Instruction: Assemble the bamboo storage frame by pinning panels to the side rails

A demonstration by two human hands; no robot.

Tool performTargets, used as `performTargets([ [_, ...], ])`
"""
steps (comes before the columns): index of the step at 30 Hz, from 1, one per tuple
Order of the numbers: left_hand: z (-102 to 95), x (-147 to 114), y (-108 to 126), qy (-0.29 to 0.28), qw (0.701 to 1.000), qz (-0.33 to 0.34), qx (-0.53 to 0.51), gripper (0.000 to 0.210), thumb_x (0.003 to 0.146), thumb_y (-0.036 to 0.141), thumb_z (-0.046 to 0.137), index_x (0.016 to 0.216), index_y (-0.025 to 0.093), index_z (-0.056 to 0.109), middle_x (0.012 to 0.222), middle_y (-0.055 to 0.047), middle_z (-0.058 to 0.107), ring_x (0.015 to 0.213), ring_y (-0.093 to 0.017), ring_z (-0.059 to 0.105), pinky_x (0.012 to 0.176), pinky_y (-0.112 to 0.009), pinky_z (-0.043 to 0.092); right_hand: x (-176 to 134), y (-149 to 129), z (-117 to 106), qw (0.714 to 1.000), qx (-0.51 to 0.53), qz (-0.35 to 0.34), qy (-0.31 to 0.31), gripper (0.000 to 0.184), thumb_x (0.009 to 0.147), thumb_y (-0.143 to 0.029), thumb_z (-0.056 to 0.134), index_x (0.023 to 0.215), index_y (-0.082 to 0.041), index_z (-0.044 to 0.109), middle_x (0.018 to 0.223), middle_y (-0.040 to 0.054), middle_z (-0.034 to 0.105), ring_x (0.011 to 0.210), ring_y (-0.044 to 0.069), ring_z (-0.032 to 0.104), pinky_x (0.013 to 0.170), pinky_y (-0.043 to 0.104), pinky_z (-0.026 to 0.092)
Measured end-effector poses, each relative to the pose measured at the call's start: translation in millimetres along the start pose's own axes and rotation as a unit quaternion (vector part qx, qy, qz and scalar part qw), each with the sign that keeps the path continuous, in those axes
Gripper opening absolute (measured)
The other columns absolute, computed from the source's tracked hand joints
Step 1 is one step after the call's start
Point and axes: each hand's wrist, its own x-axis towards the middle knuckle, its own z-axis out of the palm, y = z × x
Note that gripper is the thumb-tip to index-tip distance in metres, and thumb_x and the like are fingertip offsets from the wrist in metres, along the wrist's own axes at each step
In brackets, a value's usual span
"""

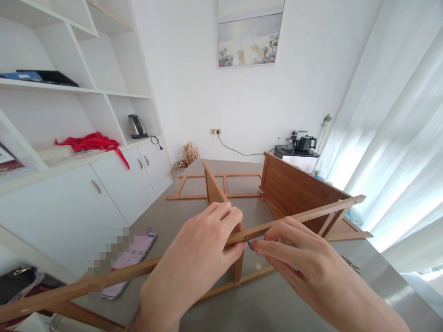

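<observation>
My left hand (194, 258) is closed around a long wooden rail (134, 269) where an upright wooden panel (213, 184) meets it. Between the thumb and fingers of my right hand (304, 263) is a small metal hex key (249, 244), its tip at the rail's face beside my left fingertips. The screw head under the tip is too small to make out. To the right, the rail runs in front of a larger wooden panel (297, 184) standing on the table. A lower wooden rail (254, 275) crosses beneath my hands.
The grey table (221, 311) bears a flat wooden frame (185, 176) at the back, a phone (133, 258) at left and small metal pieces (351, 264) at right. White cabinets (69, 198) line the left side. A white curtain (391, 124) hangs at right.
</observation>
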Motion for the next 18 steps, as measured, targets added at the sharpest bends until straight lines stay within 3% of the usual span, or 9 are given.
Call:
performTargets([
  [12, -0.8, -0.2, 0.5, -0.001, 1.000, 0.001, 0.005, 0.020, 0.090, 0.025, 0.067, 0.105, 0.029, 0.054, 0.124, 0.001, 0.063, 0.120, -0.024, 0.060, 0.087, -0.038, 0.056, 2.2, -8.9, -2.1, 0.995, -0.075, -0.044, 0.040, 0.035, 0.095, -0.002, 0.042, 0.110, -0.022, 0.066, 0.100, 0.0072, 0.059, 0.090, 0.019, 0.050, 0.075, 0.034, 0.045],
  [18, 0.5, -1.4, -0.1, 0.006, 1.000, 0.006, 0.015, 0.022, 0.091, 0.025, 0.065, 0.110, 0.029, 0.054, 0.127, 0.000, 0.062, 0.119, -0.024, 0.061, 0.087, -0.037, 0.057, 6.9, -15.1, -3.2, 0.984, -0.131, -0.095, 0.082, 0.034, 0.099, -0.006, 0.038, 0.108, -0.019, 0.068, 0.101, 0.0064, 0.064, 0.101, 0.019, 0.053, 0.097, 0.038, 0.040],
])
